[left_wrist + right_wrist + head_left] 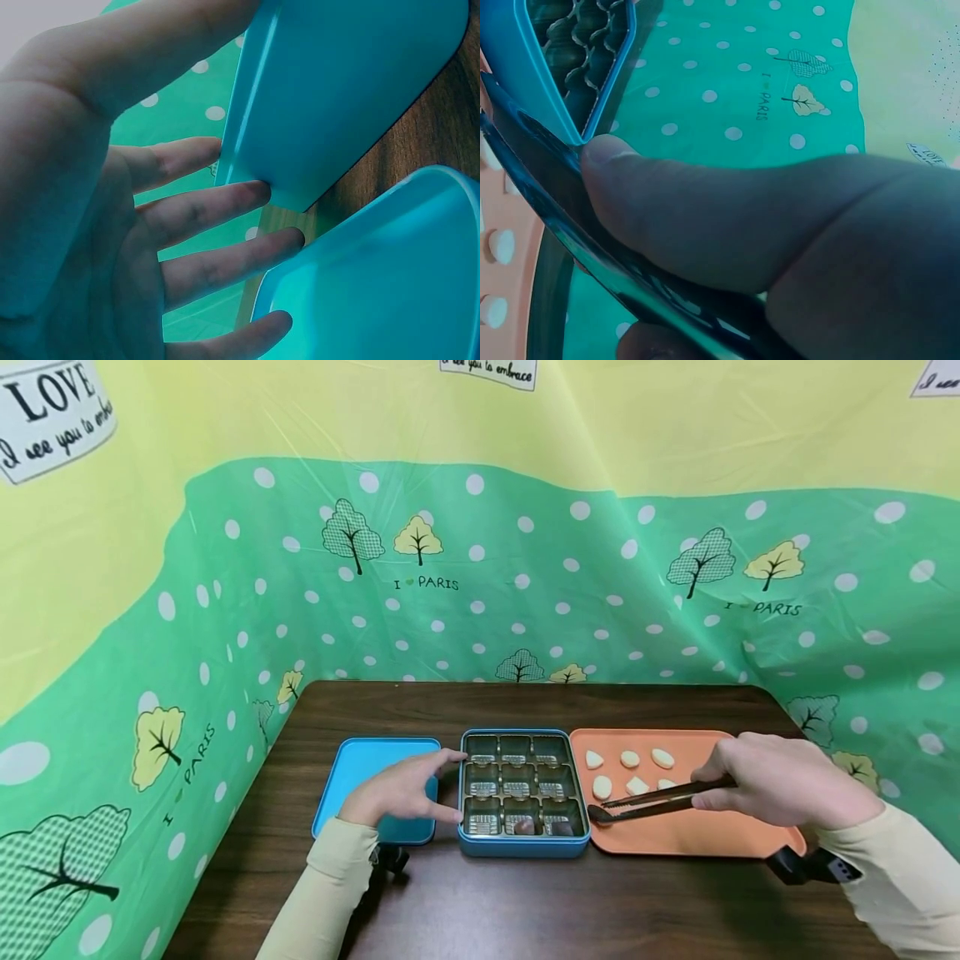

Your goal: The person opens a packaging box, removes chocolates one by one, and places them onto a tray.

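Observation:
My left hand rests with straight, spread fingers against the left side of a blue box. Inside the box sits a dark divided insert with rows of compartments. A small brownish piece lies in its front middle compartment. My right hand grips dark tongs between thumb and fingers. The tongs point left over an orange tray, with their tips close to the box's right wall. Several small white pieces of differing shapes lie on the tray, some partly covered by the tongs.
A blue lid lies flat on the dark wooden table, left of the box and partly under my left hand. The tray stands right beside the box. A green and yellow patterned cloth hangs behind and around the table.

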`<state>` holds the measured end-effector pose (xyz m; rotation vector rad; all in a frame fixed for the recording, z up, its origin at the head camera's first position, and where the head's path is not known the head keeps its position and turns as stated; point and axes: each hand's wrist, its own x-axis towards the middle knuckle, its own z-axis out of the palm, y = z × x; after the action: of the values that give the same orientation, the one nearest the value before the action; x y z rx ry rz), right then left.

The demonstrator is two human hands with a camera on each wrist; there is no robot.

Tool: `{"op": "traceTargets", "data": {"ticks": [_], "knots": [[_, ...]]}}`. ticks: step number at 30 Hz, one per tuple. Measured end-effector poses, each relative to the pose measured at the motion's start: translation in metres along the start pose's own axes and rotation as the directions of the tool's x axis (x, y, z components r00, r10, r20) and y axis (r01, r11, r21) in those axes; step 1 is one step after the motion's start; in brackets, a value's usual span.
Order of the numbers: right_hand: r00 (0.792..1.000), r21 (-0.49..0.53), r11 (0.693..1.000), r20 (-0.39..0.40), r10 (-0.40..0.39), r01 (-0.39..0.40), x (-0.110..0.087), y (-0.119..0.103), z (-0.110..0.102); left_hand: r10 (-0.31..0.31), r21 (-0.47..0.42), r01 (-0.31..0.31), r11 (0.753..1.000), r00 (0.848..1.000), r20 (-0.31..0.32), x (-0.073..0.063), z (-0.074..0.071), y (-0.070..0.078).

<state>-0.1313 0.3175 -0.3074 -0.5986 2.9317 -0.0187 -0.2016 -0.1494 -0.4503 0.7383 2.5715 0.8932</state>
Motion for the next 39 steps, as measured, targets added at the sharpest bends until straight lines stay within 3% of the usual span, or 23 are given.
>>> {"op": "traceTargets", "data": {"ticks": [15, 22, 30, 36, 39], "knots": [[0.999, 0.026, 0.999, 0.035, 0.042, -0.043, -0.005, 0.007, -0.014, 0.003, -0.001, -0.003, 1.000, 1.000, 0.002, 0.000, -0.001, 0.000], [0.998, 0.047, 0.997, -0.002, 0.057, -0.057, -0.004, 0.000, -0.020, 0.009, -0.008, -0.009, 1.000, 1.000, 0.000, 0.000, 0.000, -0.001], [0.998, 0.048, 0.999, -0.057, 0.024, -0.022, -0.001, -0.018, -0.027, 0.014, 0.008, -0.014, 1.000, 1.000, -0.002, 0.000, 0.000, -0.001], [0.989, 0.034, 0.996, -0.128, -0.079, 0.084, 0.008, -0.036, -0.030, 0.016, -0.001, -0.016, 1.000, 1.000, 0.000, 0.000, 0.000, -0.001], [0.985, 0.040, 0.991, -0.122, -0.120, 0.125, 0.015, -0.044, -0.032, 0.019, 0.000, -0.019, 1.000, 1.000, 0.000, 0.000, 0.000, -0.001]]}}
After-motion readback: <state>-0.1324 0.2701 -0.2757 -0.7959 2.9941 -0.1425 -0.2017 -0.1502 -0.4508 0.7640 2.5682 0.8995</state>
